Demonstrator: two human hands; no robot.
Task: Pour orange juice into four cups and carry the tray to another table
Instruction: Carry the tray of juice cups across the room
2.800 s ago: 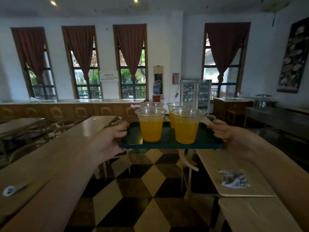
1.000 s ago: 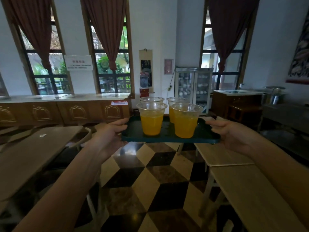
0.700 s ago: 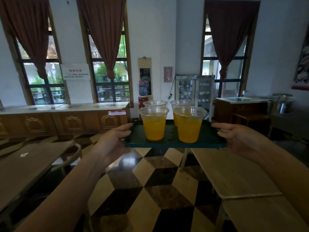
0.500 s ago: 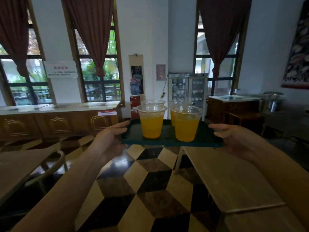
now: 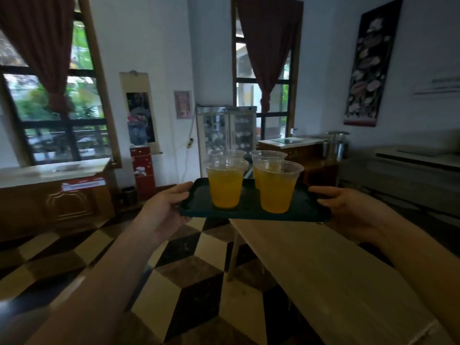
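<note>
Juice cups (image 5: 275, 188) stand full on the tray (image 5: 251, 213), up in the air over the table (image 5: 323, 270) edge. Left hand (image 5: 164, 210) and right hand (image 5: 348, 210) grip its ends. Keep it flat; juice spills easily.

— What lies below the hands?

— A floor (image 5: 189, 290) of cream, brown and black tiles in a cube pattern, and a pale wooden desk (image 5: 323, 275) under and behind the right one.

— Beyond them?

— A glass-door fridge (image 5: 225, 135) straight ahead against the white wall, with a red box (image 5: 142, 168) further left and a hanging scroll (image 5: 139, 113) above that box.

— Out to the left?

— A carved wooden cabinet (image 5: 57, 200) beneath a tall window (image 5: 52, 113) with a tied dark red curtain (image 5: 42, 48).

— To the right?

— A metal pot (image 5: 336, 145) on a counter, and a long dark wall hanging (image 5: 368, 66) high above it.
</note>
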